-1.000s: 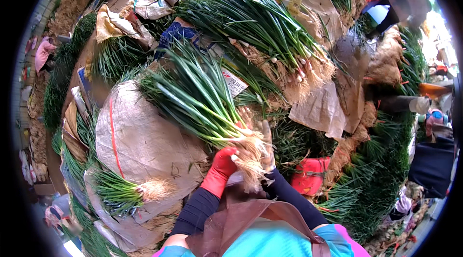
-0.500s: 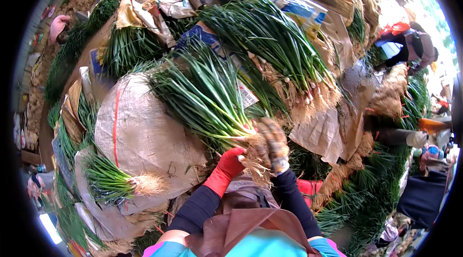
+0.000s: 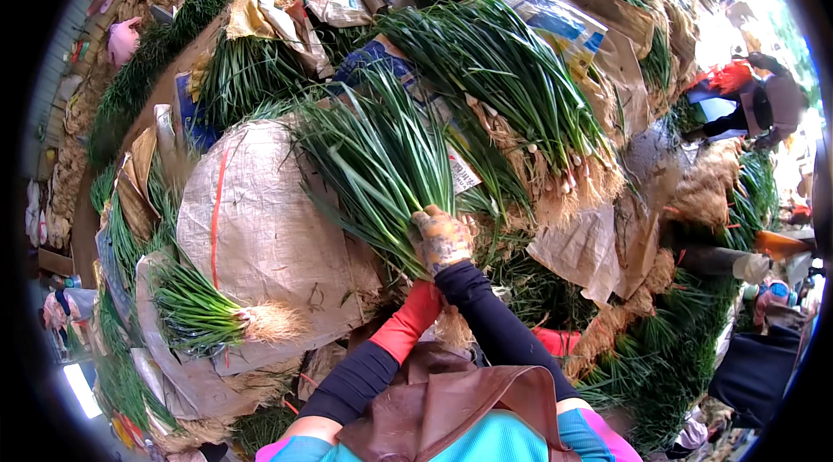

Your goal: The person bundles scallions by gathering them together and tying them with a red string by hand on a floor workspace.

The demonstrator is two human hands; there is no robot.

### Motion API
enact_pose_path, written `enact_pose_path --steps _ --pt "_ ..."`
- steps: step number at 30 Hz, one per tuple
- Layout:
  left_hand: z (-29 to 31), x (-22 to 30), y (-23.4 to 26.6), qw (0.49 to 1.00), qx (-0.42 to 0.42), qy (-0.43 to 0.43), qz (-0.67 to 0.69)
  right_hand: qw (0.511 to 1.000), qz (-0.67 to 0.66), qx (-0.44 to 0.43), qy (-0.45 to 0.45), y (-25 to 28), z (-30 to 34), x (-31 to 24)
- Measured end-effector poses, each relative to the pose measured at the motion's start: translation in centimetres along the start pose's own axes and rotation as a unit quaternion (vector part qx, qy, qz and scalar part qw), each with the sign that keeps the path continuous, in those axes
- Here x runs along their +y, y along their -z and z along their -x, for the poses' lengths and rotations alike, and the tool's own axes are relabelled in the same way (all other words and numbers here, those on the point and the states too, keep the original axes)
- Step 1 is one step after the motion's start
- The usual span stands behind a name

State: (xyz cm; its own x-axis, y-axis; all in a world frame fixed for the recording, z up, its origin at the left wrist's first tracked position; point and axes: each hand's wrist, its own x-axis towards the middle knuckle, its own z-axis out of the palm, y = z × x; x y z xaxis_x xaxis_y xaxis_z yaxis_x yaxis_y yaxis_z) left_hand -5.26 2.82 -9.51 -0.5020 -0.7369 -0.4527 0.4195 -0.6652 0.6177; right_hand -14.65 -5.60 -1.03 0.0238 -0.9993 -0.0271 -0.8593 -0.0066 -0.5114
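Observation:
I hold a bunch of green onions [image 3: 373, 171] in front of me, its long green leaves pointing away to the upper left. My right hand [image 3: 442, 238], in a stained pale glove, is closed around the stems. Just below it, my left hand [image 3: 423, 301], in a red glove, grips the bunch's lower end. The white stem bases are mostly hidden by my hands and right forearm; some pale roots [image 3: 453, 327] hang below. A smaller bunch of green onions [image 3: 195, 306] lies at left, roots pointing right.
A pale woven sack [image 3: 269, 228] with an orange-red stripe covers a mound at left. Beyond my hands lies a large heap of green onions [image 3: 512, 72], roots toward me. More leaves [image 3: 668, 349] lie at right. Another person [image 3: 768, 106] bends at far right.
My right hand has moved from the roots up and left onto the stems. The left hand stays near the root end, now lower behind my right wrist. The bunch has turned more upright.

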Motion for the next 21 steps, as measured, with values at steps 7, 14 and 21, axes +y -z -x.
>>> enact_pose_path --steps 7,14,21 --pt "0.9 1.7 1.5 0.982 0.0 0.145 0.12 0.541 -0.79 -0.087 -0.277 1.4 5.8 4.8" --pt "2.6 5.6 -0.8 0.973 -0.04 0.104 0.202 0.595 -0.693 0.106 -0.392 2.3 13.0 14.5" --pt "3.9 7.2 -0.3 0.95 -0.107 0.109 0.273 0.957 -0.049 0.058 -0.28 5.6 14.6 10.7"
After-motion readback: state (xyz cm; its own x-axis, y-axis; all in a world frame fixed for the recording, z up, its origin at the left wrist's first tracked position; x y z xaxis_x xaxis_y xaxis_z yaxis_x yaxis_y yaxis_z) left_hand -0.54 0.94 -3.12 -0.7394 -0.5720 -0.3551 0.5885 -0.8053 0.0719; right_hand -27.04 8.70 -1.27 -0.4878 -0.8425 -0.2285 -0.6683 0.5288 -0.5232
